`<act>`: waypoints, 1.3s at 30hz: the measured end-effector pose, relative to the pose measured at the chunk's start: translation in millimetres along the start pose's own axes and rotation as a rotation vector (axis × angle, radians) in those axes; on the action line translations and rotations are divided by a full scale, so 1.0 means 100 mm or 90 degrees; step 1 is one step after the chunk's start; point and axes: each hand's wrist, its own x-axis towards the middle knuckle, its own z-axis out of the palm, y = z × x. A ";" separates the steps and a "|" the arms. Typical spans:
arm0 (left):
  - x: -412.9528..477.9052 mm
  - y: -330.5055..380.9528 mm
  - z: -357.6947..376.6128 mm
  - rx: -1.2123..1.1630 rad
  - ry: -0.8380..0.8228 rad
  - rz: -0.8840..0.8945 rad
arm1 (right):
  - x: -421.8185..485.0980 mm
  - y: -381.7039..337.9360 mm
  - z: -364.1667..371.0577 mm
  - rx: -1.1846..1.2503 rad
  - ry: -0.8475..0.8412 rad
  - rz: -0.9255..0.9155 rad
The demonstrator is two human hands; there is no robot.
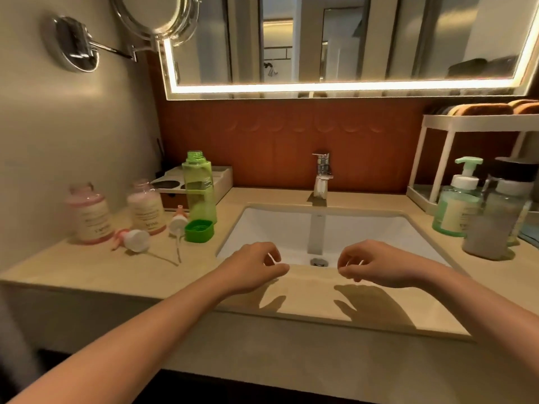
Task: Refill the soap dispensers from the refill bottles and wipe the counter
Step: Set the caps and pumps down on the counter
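- Hand state: left hand [256, 266] and right hand [376, 265] hover over the front rim of the sink basin [280, 225], fingers loosely curled and apart from every object; neither holds anything.
- Step in hand (judged): pouring refill into the opened dispensers.
- Procedure: grip the green refill bottle [199, 189] round its body with one hand and steady the receiving dispenser with the other. Bring the mouths close before tilting, and pour slowly, since both necks are narrow.
- Risk: the loose pump heads [134, 240] and the green cap [199, 231] lie just beside the bottles; clear them from the pouring path.
- Left pink dispenser [90, 214]: upright, pump removed, pink liquid visible at shoulder and base; exact level hidden by the label.
- Right pink dispenser [145, 207]: upright, open, paler pink contents; level unclear.
- Green refill bottle: upright, uncapped, near the basin's left corner; fill level cannot be read.
- Far right: green pump dispenser [458, 199], pump fitted, pale green liquid; the dark-topped dispenser [501, 217] beside it holds greyish liquid.
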 end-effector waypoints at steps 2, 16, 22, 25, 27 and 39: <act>-0.12 -0.24 -0.14 -0.013 0.025 -0.029 | 0.13 -0.16 0.08 -0.009 -0.010 -0.015; -0.56 -1.74 -1.02 -0.050 0.222 -0.232 | 1.21 -1.45 0.56 -0.100 -0.014 -0.107; -0.59 -2.41 -1.40 -0.190 0.367 -0.330 | 1.62 -2.18 0.77 -0.183 0.035 -0.164; -0.54 -2.64 -1.58 -0.222 0.425 -0.380 | 1.82 -2.45 0.84 -0.199 0.056 -0.210; -0.49 -2.76 -1.68 -0.248 0.470 -0.387 | 1.99 -2.62 0.91 -0.206 0.056 -0.227; 0.00 -3.06 -2.01 -0.311 0.571 -0.339 | 2.56 -3.04 1.18 -0.252 -0.055 -0.203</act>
